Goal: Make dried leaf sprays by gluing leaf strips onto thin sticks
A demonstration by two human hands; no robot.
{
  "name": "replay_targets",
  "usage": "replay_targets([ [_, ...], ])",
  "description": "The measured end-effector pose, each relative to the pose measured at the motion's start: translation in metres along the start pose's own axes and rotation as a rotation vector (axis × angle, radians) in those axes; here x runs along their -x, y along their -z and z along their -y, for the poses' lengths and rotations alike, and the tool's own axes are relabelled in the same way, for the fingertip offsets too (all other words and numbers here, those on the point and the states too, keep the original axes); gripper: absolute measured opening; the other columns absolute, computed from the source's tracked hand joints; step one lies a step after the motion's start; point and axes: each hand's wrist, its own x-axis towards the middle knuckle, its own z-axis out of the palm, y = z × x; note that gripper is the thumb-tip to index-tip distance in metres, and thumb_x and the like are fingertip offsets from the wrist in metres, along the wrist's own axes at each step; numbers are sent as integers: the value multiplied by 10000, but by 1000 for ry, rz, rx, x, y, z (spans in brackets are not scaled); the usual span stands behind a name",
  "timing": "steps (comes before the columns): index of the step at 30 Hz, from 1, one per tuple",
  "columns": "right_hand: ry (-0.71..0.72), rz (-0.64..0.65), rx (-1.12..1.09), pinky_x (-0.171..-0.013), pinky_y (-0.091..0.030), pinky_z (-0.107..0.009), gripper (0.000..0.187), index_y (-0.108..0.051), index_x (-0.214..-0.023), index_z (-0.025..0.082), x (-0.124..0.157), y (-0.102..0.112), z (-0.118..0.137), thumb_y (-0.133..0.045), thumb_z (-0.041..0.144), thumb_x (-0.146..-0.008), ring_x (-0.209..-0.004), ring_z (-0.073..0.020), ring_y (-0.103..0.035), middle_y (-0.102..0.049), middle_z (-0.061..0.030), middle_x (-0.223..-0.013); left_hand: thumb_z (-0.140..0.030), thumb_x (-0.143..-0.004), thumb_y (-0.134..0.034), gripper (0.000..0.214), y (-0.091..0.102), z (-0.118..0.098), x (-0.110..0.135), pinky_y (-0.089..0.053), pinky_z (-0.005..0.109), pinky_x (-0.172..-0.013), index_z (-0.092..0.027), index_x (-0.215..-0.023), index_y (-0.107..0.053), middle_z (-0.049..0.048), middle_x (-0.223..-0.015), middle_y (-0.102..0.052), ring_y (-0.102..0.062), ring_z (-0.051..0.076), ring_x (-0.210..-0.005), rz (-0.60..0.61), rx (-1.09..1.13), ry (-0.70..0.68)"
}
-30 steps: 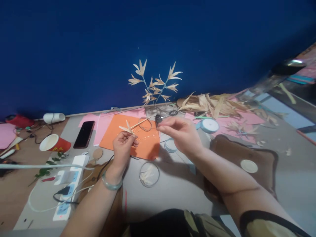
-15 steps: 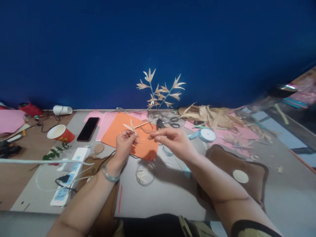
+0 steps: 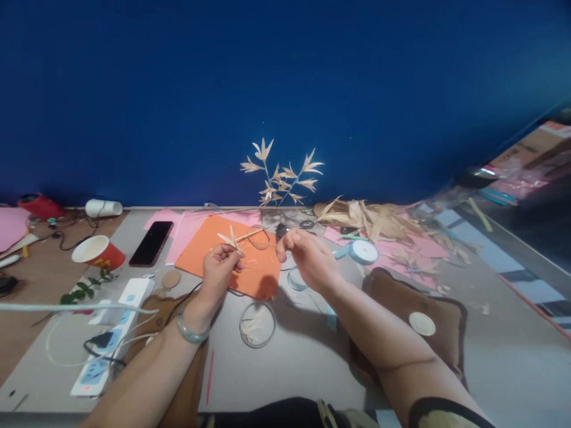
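Observation:
My left hand (image 3: 220,267) pinches a small corn-husk flower (image 3: 230,240) between thumb and fingers, its pale petals pointing up. It is above the orange sheet (image 3: 196,249), where a thin stick (image 3: 248,234) and a loop of cord (image 3: 264,236) also show. To the right, my right hand (image 3: 307,257) is raised with its fingers curled together; whatever they may hold is too small to make out. Near that hand are scissors (image 3: 307,224), partly hidden, and a pale blue tape roll (image 3: 296,278). A round clear dish (image 3: 257,345) with husk pieces lies closer to me.
A branch of husk flowers (image 3: 266,172) stands at the back. Dried husks (image 3: 379,220) and a ribbon spool (image 3: 364,252) lie right, beyond a brown cushion (image 3: 392,297). Leftward are a phone (image 3: 151,244), a paper cup (image 3: 109,254) and a power strip (image 3: 127,309) with cables.
My right hand's fingers have gone from stretched forward to curled in. My left hand still holds the husk flower. The whole view has shifted a little.

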Motion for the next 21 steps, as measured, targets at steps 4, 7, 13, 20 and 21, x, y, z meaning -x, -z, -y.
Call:
replay_targets([
  [4,-1,71,87,-608,-430,-286,292,-538,-636,186,2,2,1,-464,288,-899,-561,-136,-528,-595,-7,-547,-233,-615,-707,160,1,3,0,-450,192,-451,-143,-676,-589,-11,-552,-635,-554,88,-437,11,1,-7],
  [7,1,101,186,-627,-468,-286,247,-647,-698,166,4,3,1,-570,329,-866,-606,-136,-579,-668,-35,-650,-231,-638,-695,135,2,5,0,-455,193,-465,-145,-675,-598,-14,-543,-626,-557,88,-447,12,-16,-27],
  [13,34,9,296,-655,-494,-297,222,-621,-619,181,2,3,-11,-804,303,-649,-655,-155,-638,-688,-16,-673,-261,-650,-699,163,2,1,1,-461,205,-471,-142,-684,-593,-3,-555,-635,-562,93,-449,29,-30,-33],
  [20,210,101,919,-929,-365,-424,347,-654,-1059,212,-2,0,-41,-715,354,-749,-987,-243,-612,-704,-79,-1023,-273,-674,-702,178,3,3,4,-464,210,-497,-148,-718,-583,-23,-501,-603,-561,97,-448,121,5,-3],
  [21,223,89,950,-940,-346,-429,378,-647,-1056,210,-1,-1,-46,-736,371,-726,-982,-246,-609,-702,-78,-1018,-276,-683,-697,175,4,3,5,-468,211,-508,-151,-726,-582,-27,-495,-597,-565,99,-454,135,5,2],
])
